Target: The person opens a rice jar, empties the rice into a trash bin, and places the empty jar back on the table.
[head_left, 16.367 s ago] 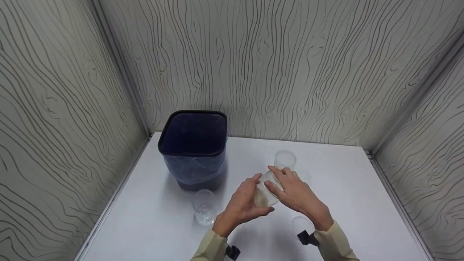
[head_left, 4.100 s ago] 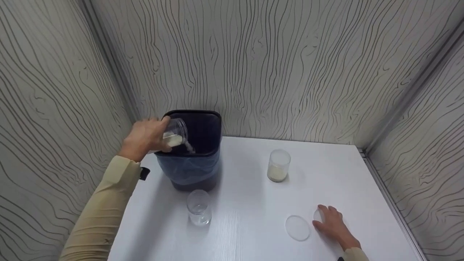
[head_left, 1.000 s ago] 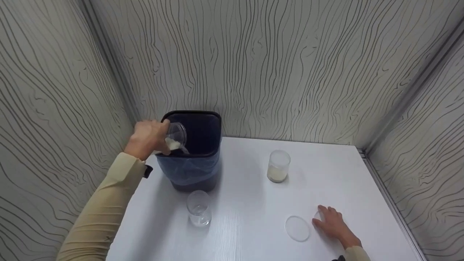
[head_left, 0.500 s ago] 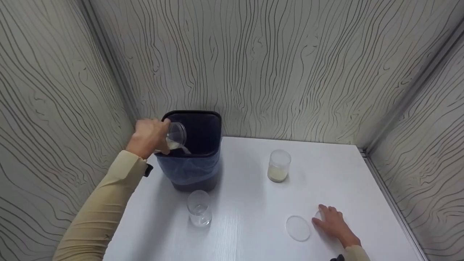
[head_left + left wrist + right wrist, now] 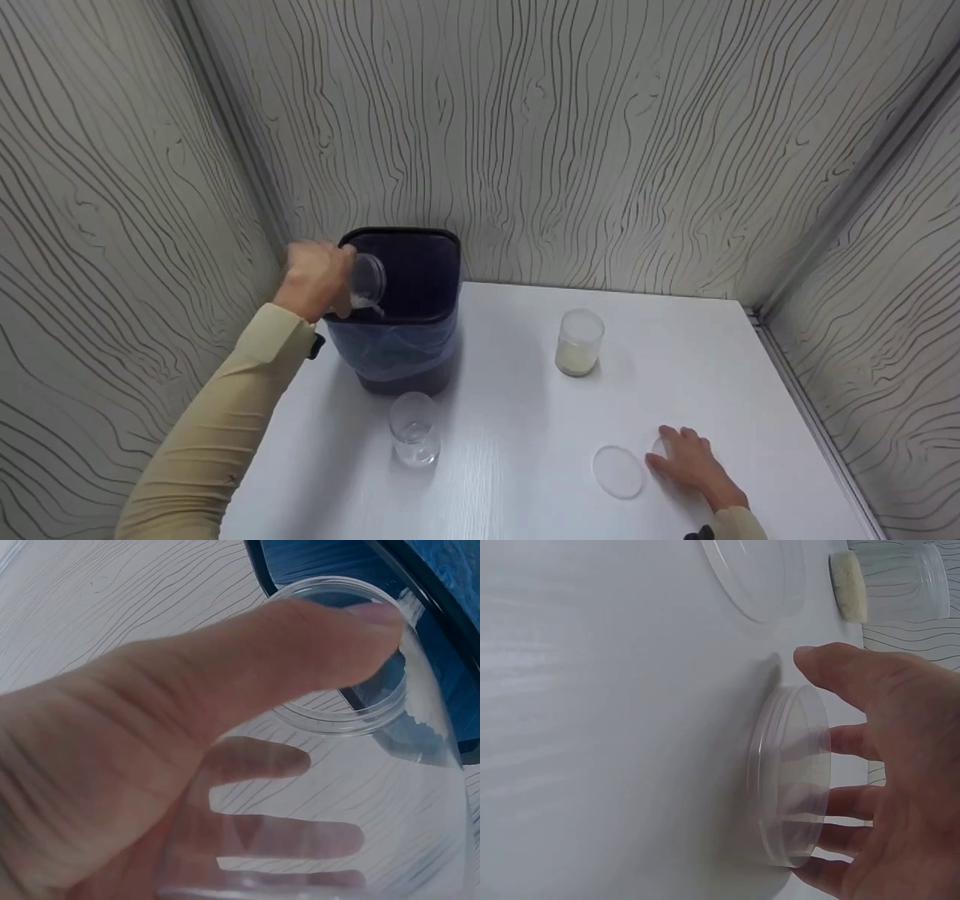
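My left hand (image 5: 319, 277) grips a clear plastic jar (image 5: 367, 274), tipped on its side over the bin (image 5: 397, 352). White grains (image 5: 425, 709) lie along the jar's lower wall, and a thin stream leaves its mouth into the dark, bag-lined bin. In the left wrist view the thumb lies along the jar near its rim, the other fingers showing through the far wall. My right hand (image 5: 686, 465) rests at a clear lid (image 5: 791, 772) lying on the table, fingers spread loosely at its far side. The thumb tip stands apart from the lid.
A second clear lid (image 5: 619, 472) lies flat just left of the right hand. Behind it stands an upright jar (image 5: 577, 345) with pale grains at the bottom. Another upright clear jar (image 5: 415, 431) is in front of the bin. Wood-patterned walls (image 5: 525, 150) enclose the white table.
Earlier both hands held a jar over the table; the left then brought an uncapped jar to the bin. Over the last second its grains have dwindled and it tips further. The right hand stays put.
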`<act>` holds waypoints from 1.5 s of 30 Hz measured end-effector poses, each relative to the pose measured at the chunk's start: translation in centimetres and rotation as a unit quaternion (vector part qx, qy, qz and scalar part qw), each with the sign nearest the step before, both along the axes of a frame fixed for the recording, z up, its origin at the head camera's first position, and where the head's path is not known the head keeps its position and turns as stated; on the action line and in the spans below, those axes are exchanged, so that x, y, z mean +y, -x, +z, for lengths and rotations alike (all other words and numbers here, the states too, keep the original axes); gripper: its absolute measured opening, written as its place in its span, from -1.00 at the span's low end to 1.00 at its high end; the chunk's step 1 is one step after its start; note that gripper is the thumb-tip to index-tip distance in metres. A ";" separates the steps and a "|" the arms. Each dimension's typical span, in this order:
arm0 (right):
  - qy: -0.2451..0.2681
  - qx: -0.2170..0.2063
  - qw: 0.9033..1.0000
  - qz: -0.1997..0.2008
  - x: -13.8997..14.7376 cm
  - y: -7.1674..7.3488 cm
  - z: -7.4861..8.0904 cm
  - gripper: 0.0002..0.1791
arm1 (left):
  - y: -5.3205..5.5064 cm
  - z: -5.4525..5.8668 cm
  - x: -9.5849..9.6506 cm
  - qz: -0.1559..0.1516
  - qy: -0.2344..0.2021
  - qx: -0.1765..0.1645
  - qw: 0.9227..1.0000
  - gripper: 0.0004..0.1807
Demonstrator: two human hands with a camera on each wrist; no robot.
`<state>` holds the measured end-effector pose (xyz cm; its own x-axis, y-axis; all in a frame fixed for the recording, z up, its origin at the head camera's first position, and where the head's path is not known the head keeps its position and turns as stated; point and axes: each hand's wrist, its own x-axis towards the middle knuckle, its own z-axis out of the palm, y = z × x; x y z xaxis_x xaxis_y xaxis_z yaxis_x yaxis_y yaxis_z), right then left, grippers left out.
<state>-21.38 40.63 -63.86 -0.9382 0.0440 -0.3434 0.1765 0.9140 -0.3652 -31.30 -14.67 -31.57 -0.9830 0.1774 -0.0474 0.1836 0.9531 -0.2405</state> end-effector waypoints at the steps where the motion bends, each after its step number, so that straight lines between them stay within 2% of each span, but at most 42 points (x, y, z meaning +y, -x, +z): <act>1: 0.000 -0.001 1.000 -0.001 0.0 0.0 0.0 -0.07 | 0.1 0.1 0.3 0.003 0.007 -0.002 1.000 -0.43; 5: 0.003 -0.014 1.000 -0.014 -0.2 0.1 -0.1 -0.05 | 0.5 0.5 1.2 0.012 0.030 -0.015 0.999 -0.32; 15: 0.001 -0.008 1.000 -0.012 -0.1 0.3 -0.4 -0.01 | 0.4 0.3 2.1 0.006 0.066 -0.001 0.998 -0.28; 22: 0.000 0.022 1.000 0.003 -0.1 0.1 -0.3 -0.06 | 1.0 0.0 2.8 0.013 0.106 -0.001 0.994 -0.60; 25: 0.004 0.024 1.000 0.004 -0.2 0.0 -0.3 -0.08 | 1.3 -0.3 2.9 0.019 0.114 -0.009 0.993 -0.59; 31: 0.012 0.002 1.000 -0.014 -0.1 -0.1 -0.5 -0.02 | 1.7 -0.8 3.6 0.029 0.133 -0.020 0.991 -0.56; 40: 0.020 0.005 1.000 -0.023 0.0 0.1 -0.5 -0.04 | 1.5 -0.3 4.4 0.029 0.108 0.015 0.994 -0.46; 45: 0.031 0.021 0.999 -0.018 0.0 -0.1 -0.6 -0.12 | 1.8 -0.4 4.4 0.006 0.092 0.047 0.995 -0.34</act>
<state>-21.24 40.59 -64.42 -0.9503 0.0579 -0.3060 0.1919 0.8827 -0.4290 -33.11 -10.26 -31.99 -0.9865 0.1628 0.0148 0.1410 0.8932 -0.4269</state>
